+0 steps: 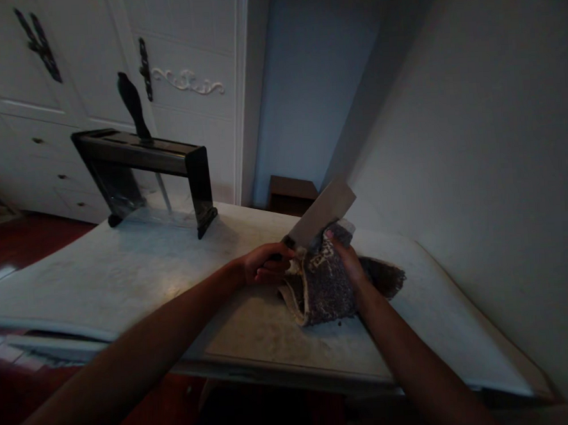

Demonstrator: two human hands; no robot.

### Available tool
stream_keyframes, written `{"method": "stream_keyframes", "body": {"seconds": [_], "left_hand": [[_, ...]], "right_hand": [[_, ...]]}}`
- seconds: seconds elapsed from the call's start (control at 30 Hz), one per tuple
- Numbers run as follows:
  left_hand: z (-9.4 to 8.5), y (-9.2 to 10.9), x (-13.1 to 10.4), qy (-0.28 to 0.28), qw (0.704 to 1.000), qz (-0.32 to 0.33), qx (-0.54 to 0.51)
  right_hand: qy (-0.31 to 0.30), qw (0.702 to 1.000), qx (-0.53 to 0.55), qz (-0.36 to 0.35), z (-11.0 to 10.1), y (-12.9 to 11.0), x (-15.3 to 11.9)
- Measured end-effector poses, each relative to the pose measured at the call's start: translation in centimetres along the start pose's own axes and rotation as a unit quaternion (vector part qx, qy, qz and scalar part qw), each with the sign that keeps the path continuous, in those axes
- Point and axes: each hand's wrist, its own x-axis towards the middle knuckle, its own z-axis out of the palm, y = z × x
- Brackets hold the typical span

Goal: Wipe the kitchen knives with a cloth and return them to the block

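My left hand (pixel 269 263) is closed around the dark handle of a cleaver (pixel 325 211), whose broad blade points up and to the right. A thick grey-brown cloth (pixel 328 287) with a pale edge hangs in folds against the table, and my right hand (pixel 347 253) grips its upper part close to the blade. Some of the cloth lies against the blade. Behind my right wrist lies a dark, rough-edged thing (pixel 388 276) whose kind I cannot make out.
A black knife stand (pixel 140 151) with clear panels and one knife handle (pixel 132 103) stands at the table's back left. The worn white table (pixel 253 342) meets a wall on the right. White cabinets (pixel 187 128) and a small brown box-like piece (pixel 292 189) are behind it.
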Motion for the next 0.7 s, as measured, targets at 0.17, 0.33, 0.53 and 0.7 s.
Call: {"method": "stream_keyframes", "body": {"seconds": [0.17, 0.33, 0.53, 0.7], "left_hand": [[0.7, 0.0, 0.2, 0.012, 0.998, 0.055, -0.029], [0.6, 0.2, 0.1, 0.014, 0.999, 0.033, -0.017], [0.7, 0.0, 0.2, 0.042, 0.999, 0.001, 0.028], [1.0, -0.5, 0.4, 0.061, 0.992, 0.019, 0.107]], "right_hand": [[-0.04, 0.993, 0.06, 0.088, 1.2, -1.0, -1.3], [-0.155, 0.961, 0.119, 0.198, 1.2, -1.8, -2.4], [-0.192, 0.947, 0.122, 0.226, 0.6, -1.7, -2.4], [-0.199, 0.939, 0.15, 0.239, 0.3, -1.3, -2.2]]}}
